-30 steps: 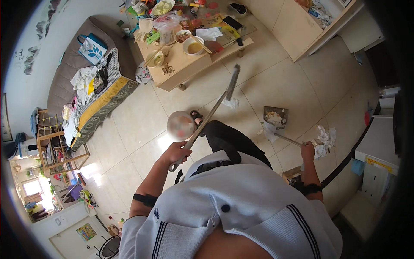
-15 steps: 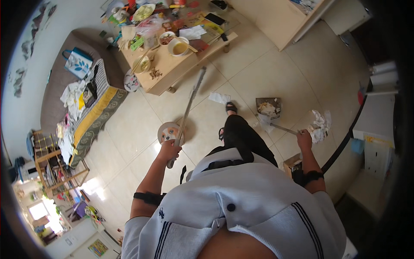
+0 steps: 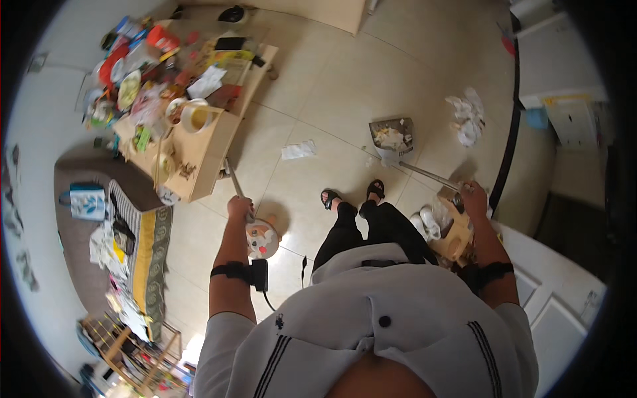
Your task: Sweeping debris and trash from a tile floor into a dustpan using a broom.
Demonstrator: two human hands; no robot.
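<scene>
My left hand (image 3: 239,207) is closed around a long grey pole (image 3: 232,174), which slants away toward the wooden table's near edge; its far end is not clear to see. On the right, my right hand (image 3: 473,198) grips the thin handle (image 3: 428,175) of a dustpan (image 3: 407,126). Crumpled paper and scraps (image 3: 391,138) lie inside the dustpan, which rests on the tiled floor ahead of my feet. A flat white sheet of paper (image 3: 299,150) lies between table and dustpan. Past the dustpan, a heap of crumpled white paper (image 3: 470,118) sits on the floor.
A cluttered wooden table (image 3: 215,136) with bowls stands at the far left. Beside my left hand is a round stool with an animal face (image 3: 262,240). A sofa (image 3: 73,249) lines the left wall. White shoes (image 3: 428,223) and a cardboard box (image 3: 458,235) are below my right hand.
The whole view has shifted and turned. My feet now stand side by side. The left pole has swung closer to the table, and the dustpan remains in my right hand.
</scene>
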